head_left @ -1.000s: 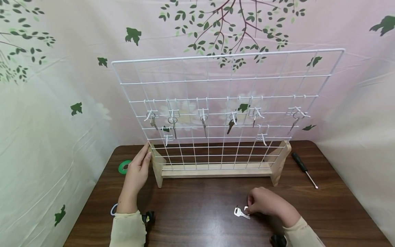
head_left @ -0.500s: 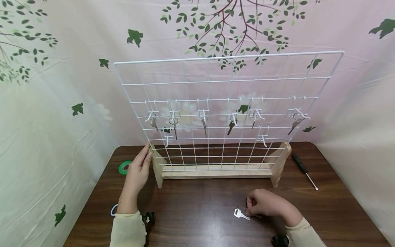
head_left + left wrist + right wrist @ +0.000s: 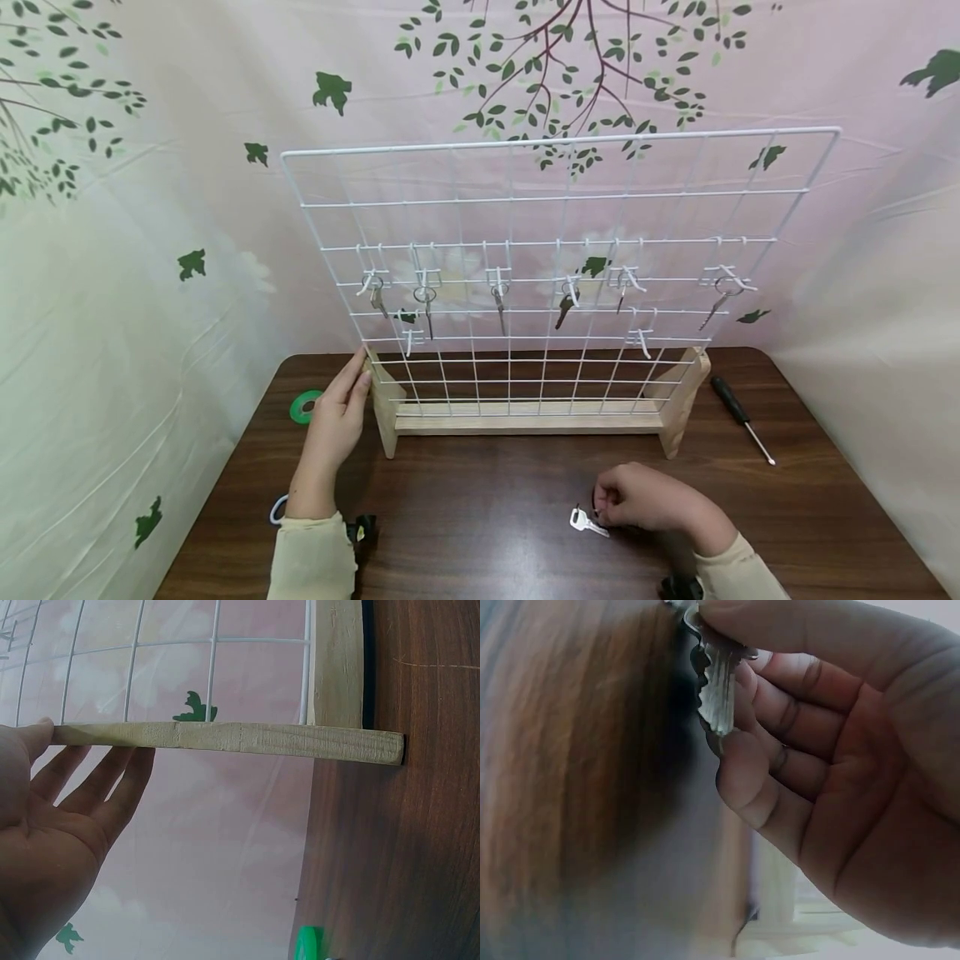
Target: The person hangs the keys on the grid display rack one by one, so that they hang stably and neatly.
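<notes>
In the head view my left hand holds the left wooden side board of a white wire grid rack. The left wrist view has its thumb and fingers on opposite faces of that board. My right hand, low over the table, pinches a silver key, seen point down in the right wrist view. Beside those fingertips a second silver key lies on the table. Several keys, one of them a dark key, hang by rings from white hooks on the grid.
Two lower hooks, a left hook and a right hook, carry no key. A green tape roll lies left of the rack, a screwdriver to its right. Patterned cloth surrounds the brown table.
My right hand has lifted the silver key from beside the other one and drawn it under its fingers, shifting slightly left. The left hand stays on the board. The head view has tilted a little.
</notes>
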A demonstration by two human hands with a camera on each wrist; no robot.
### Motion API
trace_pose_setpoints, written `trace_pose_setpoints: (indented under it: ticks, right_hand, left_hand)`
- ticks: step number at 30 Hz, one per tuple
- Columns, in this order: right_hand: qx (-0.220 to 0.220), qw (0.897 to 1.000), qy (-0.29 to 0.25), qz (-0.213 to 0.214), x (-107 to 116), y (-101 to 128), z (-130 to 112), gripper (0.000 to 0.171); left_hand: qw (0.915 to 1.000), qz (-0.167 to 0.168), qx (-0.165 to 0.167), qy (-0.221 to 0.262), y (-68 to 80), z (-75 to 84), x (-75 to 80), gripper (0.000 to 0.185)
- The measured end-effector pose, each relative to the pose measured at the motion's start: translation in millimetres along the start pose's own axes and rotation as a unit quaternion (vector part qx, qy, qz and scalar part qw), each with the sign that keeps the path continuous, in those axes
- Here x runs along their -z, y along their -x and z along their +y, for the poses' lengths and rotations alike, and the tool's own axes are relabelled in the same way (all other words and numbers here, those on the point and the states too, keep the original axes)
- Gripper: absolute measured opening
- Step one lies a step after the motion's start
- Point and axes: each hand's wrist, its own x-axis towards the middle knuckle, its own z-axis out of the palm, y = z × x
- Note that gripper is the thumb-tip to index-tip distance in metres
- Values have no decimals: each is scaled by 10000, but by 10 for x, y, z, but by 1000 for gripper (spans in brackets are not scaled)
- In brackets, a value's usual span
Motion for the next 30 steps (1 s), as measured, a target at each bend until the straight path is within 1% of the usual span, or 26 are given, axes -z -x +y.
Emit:
trace_pose_setpoints:
  ticks: [4, 7, 14, 21, 22, 26, 30]
  right_hand:
    - [144, 9994, 179, 274, 28, -35, -95, 18]
    - [176, 9987, 63, 469, 74, -82, -202, 16]
    - [487, 9944, -312, 888, 122, -244, -503, 8]
    - [922, 9830, -587, 1473, 10, -479, -838, 8]
    - [921, 9816, -654, 1538, -15, -514, -887, 8]
    - [982, 9746, -1080, 1701, -102, -653, -1077, 11]
    - [1055, 9668, -1463, 1809, -134, -806, -1270, 12]
  left_hand:
    - [10000, 3, -29, 8, 5, -3, 7, 50]
    - [10000, 5, -26, 12, 5, -7, 10, 50]
    - [10000, 0, -75, -1, -1, -9, 13, 50]
    - [10000, -12, -43, 20, -5, 7, 13, 50]
    - [10000, -16, -34, 21, -6, 9, 13, 50]
    - [10000, -39, -20, 10, -4, 10, 5, 50]
    - [10000, -45, -10, 18, 0, 8, 3, 50]
